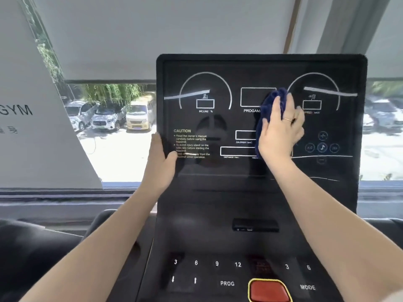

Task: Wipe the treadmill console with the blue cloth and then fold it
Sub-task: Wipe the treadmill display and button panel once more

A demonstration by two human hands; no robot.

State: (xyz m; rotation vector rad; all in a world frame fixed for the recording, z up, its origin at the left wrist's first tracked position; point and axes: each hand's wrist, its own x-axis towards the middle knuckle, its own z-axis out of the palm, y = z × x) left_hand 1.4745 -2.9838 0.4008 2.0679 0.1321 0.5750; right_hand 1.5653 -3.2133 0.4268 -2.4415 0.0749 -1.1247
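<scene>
The right hand [281, 129] is pressing the bunched cloth [269, 114] flat against the console [261, 182], fingers nearly straight. The left hand [162, 160] is gripping the console's left edge, thumb on the front.

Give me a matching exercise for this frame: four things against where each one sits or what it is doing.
1. blue cloth
2. left hand
3. red button
4. right hand

A. grips the console's left edge
B. bottom of the console, yellow rim
C. presses the cloth on the screen
D. bunched under a palm, mid-screen

Pairs: 1-D, 2-A, 3-B, 4-C
</scene>
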